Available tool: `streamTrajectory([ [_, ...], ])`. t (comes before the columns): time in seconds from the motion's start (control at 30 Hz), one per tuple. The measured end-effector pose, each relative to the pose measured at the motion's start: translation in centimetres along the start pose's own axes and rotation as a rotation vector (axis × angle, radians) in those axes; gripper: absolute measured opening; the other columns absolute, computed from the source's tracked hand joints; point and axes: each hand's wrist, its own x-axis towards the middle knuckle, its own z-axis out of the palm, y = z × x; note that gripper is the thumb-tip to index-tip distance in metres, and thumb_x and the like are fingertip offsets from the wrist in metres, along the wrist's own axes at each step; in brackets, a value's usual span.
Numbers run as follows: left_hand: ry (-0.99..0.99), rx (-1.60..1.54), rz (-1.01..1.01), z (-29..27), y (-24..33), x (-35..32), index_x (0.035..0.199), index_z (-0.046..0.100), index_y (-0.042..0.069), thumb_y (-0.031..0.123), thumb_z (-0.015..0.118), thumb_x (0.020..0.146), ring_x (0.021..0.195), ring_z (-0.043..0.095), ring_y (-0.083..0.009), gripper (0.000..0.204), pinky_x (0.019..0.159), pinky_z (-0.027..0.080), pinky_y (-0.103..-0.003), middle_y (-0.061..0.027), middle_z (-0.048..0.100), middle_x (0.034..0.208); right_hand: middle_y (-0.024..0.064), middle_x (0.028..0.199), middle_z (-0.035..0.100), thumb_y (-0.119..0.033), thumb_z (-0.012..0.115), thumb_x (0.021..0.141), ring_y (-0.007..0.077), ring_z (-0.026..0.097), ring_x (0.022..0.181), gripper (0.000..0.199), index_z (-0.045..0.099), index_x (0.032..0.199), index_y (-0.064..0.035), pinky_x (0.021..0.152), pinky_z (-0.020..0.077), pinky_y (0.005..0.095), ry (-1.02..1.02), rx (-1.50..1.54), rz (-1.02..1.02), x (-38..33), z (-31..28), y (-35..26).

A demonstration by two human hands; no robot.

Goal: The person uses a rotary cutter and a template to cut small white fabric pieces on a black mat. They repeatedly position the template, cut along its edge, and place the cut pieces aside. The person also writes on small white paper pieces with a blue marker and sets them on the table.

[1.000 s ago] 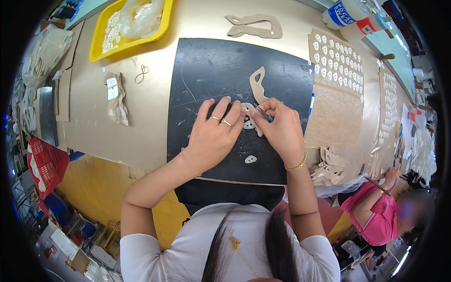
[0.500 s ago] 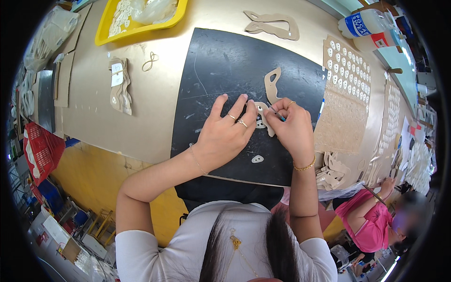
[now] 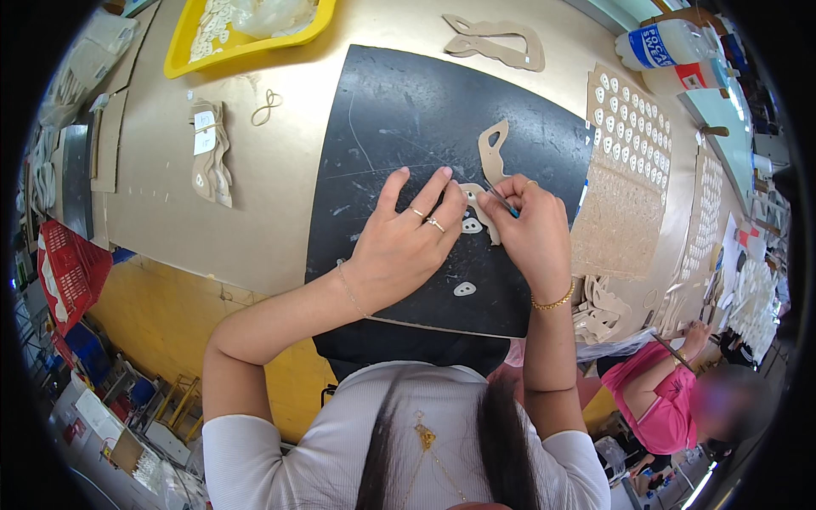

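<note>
My left hand lies over the black mat with its fingers spread, the fingertips beside a curved tan cut-out piece. Pinched in my right hand is a thin pen-like tool with a teal part, its tip near that piece; the fingers partly hide it. A white oval piece with dark holes sits just below the left fingertips. Another white oval piece is nearer to me. Above my right hand a second curved tan piece rests on the mat.
A yellow tray with white pieces stands far left, above a tied tan bundle. On the right are a board with rows of white pieces, a tan pile and a bottle. A co-worker in pink sits lower right.
The view has shifted slightly. My left hand stays almost in place, and the tool in my right hand has tilted a little at the tan piece.
</note>
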Motion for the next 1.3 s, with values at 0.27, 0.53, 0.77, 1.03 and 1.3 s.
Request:
streamTrajectory([
  [0.27, -0.051, -0.034, 0.017, -0.1, -0.2, -0.2, 0.113, 0.072, 0.002, 0.016, 0.064, 0.087, 0.126, 0.053, -0.0265, 0.031, 0.104, 0.039, -0.053, -0.0105, 0.057, 0.123, 0.0140, 0.065, 0.065, -0.022, 0.077, 0.086, 0.0213, 0.062, 0.057, 0.027, 0.069, 0.084, 0.0040, 0.058, 0.0466, 0.0339, 0.042, -0.051, -0.014, 0.1, 0.4, 0.2],
  [0.53, -0.033, -0.032, 0.002, 0.3, -0.2, -0.2, 0.120, 0.069, 0.003, 0.013, 0.064, 0.087, 0.125, 0.055, -0.0232, 0.035, 0.104, 0.038, -0.052, -0.0070, 0.057, 0.123, 0.0160, 0.069, 0.069, -0.031, 0.080, 0.081, 0.0363, 0.070, 0.068, 0.030, 0.072, 0.082, -0.0022, 0.064, 0.0529, 0.0416, -0.066, -0.056, 0.072, 1.2, -0.6, -0.5],
  [0.77, -0.030, -0.036, -0.023, 0.1, 0.0, -0.1, 0.119, 0.069, 0.003, 0.011, 0.065, 0.086, 0.125, 0.056, -0.0228, 0.034, 0.104, 0.037, -0.051, -0.0063, 0.059, 0.121, 0.0180, 0.071, 0.070, -0.037, 0.080, 0.081, 0.0377, 0.070, 0.071, 0.036, 0.071, 0.081, -0.0026, 0.065, 0.0537, 0.0433, -0.040, -0.091, 0.124, 1.1, -0.1, -0.8],
  [1.03, -0.022, -0.041, -0.040, 0.2, 0.2, -0.1, 0.122, 0.067, 0.004, 0.010, 0.066, 0.086, 0.124, 0.057, -0.0215, 0.036, 0.105, 0.035, -0.051, -0.0051, 0.060, 0.120, 0.0183, 0.072, 0.070, -0.038, 0.079, 0.081, 0.0381, 0.071, 0.075, 0.036, 0.072, 0.081, -0.0031, 0.068, 0.0548, 0.0439, -0.068, -0.128, 0.131, 1.4, -0.3, -1.0],
  [1.3, 0.064, -0.257, -0.184, 1.1, 0.1, -0.1, 0.126, 0.064, 0.007, 0.000, 0.068, 0.072, 0.123, 0.056, -0.0233, 0.054, 0.103, 0.034, -0.048, -0.0061, 0.059, 0.120, 0.0169, 0.074, 0.072, -0.040, 0.079, 0.082, 0.0364, 0.072, 0.078, 0.038, 0.074, 0.084, -0.0027, 0.070, 0.0561, 0.0439, -0.095, -0.132, 0.137, 1.7, -0.7, -1.3],
])
